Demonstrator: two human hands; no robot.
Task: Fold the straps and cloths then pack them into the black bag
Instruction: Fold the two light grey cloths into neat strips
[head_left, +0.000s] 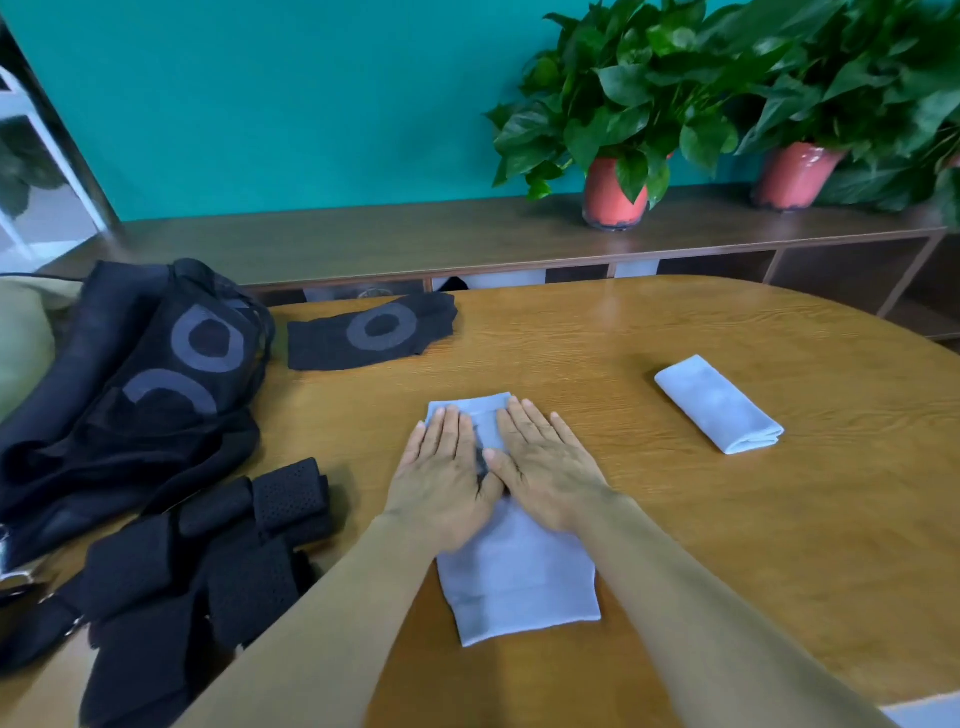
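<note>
step: smoothing the fold, judging by the flat palms
left hand: grip wide, fingers straight, palm down on the far half of the pale blue cloth, holding nothing
right hand: same, flat beside the left, thumbs touching
why flat: pressing sets the crease and keeps the layers from slipping on the desk
cloth position: lengthwise in front of the person, near end free
folded cloth: done, parked well to the right, out of the work area
black ring-print cloth: far side, flat
straps: rolled or folded, bunched near left
black bag: far left, slumped; can't tell if anything is inside
progress: folding mostly done, packing not started, my read
</note>
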